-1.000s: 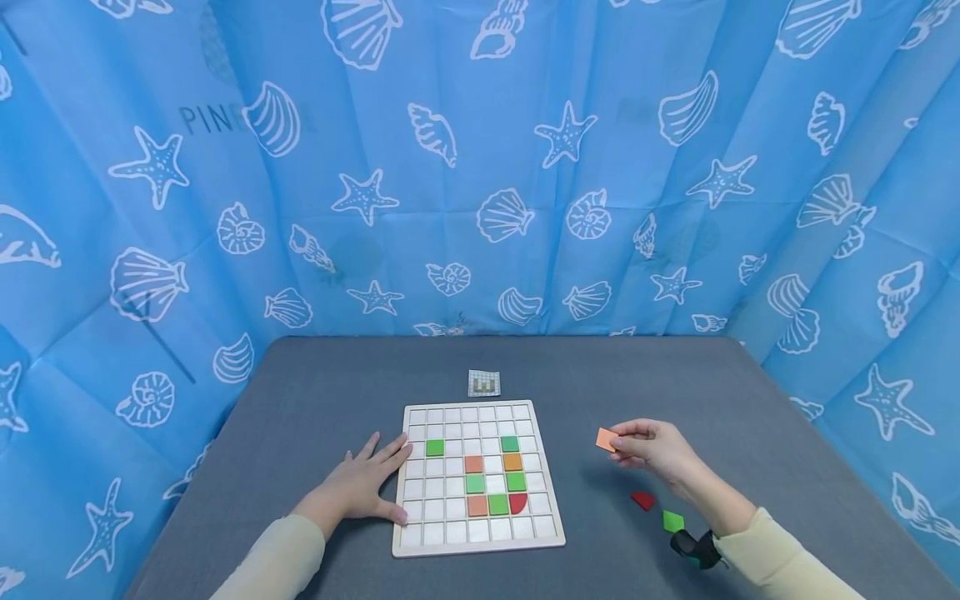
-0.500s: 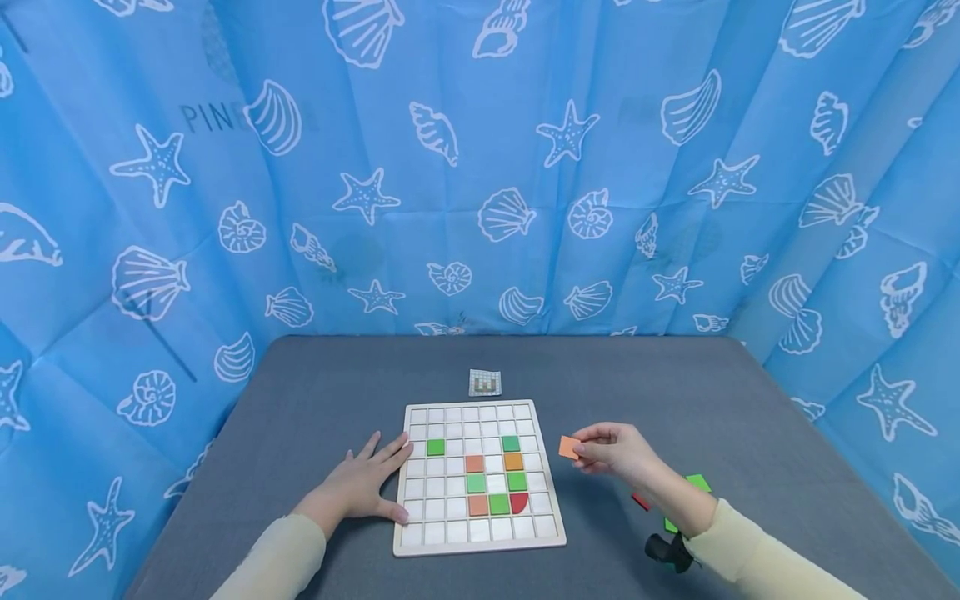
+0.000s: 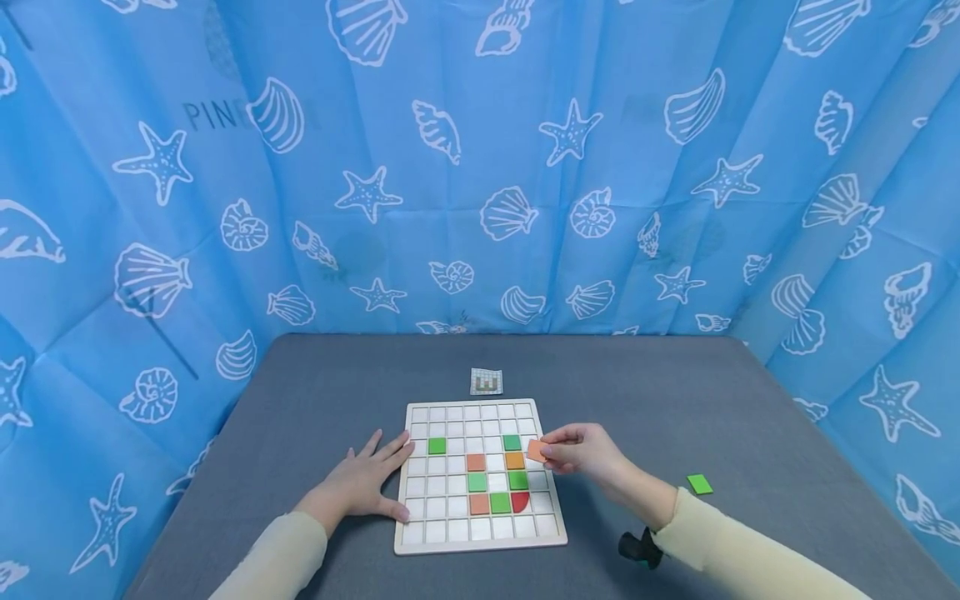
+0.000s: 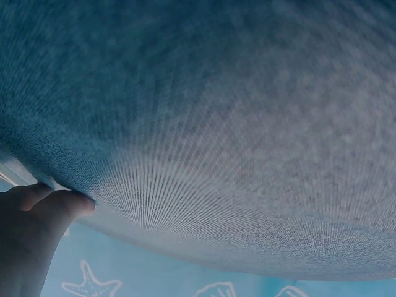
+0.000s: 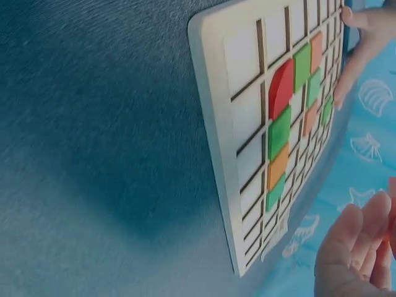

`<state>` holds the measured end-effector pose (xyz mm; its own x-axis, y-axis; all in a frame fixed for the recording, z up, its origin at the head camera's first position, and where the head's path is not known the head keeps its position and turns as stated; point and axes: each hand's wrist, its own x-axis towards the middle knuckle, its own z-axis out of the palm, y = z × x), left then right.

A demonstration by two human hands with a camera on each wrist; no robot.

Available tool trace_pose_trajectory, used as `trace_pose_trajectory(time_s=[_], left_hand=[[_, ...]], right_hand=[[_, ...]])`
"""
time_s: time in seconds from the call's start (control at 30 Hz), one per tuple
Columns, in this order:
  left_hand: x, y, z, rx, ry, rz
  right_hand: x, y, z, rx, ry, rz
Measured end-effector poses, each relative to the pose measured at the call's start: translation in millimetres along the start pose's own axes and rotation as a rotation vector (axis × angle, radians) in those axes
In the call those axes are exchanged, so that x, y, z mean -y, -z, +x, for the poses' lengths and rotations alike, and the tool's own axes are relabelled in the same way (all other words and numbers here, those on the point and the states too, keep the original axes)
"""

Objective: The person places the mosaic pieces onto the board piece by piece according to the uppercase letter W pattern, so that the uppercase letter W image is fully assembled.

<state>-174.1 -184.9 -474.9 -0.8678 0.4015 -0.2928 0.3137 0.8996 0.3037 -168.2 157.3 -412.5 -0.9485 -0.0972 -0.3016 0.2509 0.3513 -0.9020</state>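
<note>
A light wooden grid board (image 3: 438, 533) lies on the grey table, with green, orange and salmon square tiles and one red rounded tile (image 3: 520, 502) set in its cells. My right hand (image 3: 588, 454) pinches an orange square tile (image 3: 536, 451) between thumb and fingers, over the board's right edge. Spread flat, my left hand (image 3: 360, 482) rests along the left edge of the board, fingertips and thumb on its rim. In the right wrist view the curled right fingers (image 5: 346, 232) show at the lower right, the tile partly cut off there.
Behind the board lies a small printed card (image 3: 486, 382) with a grid pattern. A loose green tile (image 3: 700, 484) lies on the table at the right, beyond the right sleeve (image 3: 720, 533). A black wrist-worn device (image 3: 640, 548) hangs under that wrist. A blue shell-patterned curtain (image 3: 480, 167) surrounds the table.
My right hand has moved left with the orange tile, from beside the board to over its right edge. Its forearm now covers the loose red tile. The left hand stays put.
</note>
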Motion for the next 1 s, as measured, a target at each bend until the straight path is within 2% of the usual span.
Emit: trace_pose_trajectory(time_s=[0.37, 0.6, 1.0], left_hand=[[-1.7, 1.1, 1.0, -0.002, 0.021, 0.019], [-3.3, 2.4, 0.1, -0.005, 0.020, 0.017], [-3.5, 2.1, -4.3, -0.030, -0.006, 0.002]], right_hand=[[1.4, -24.0, 4.8, 0.111, 0.094, -0.004], [4.2, -42.8, 8.6, 0.100, 0.066, 0.015], [6.2, -67.9, 22.0, 0.130, 0.045, 0.036]])
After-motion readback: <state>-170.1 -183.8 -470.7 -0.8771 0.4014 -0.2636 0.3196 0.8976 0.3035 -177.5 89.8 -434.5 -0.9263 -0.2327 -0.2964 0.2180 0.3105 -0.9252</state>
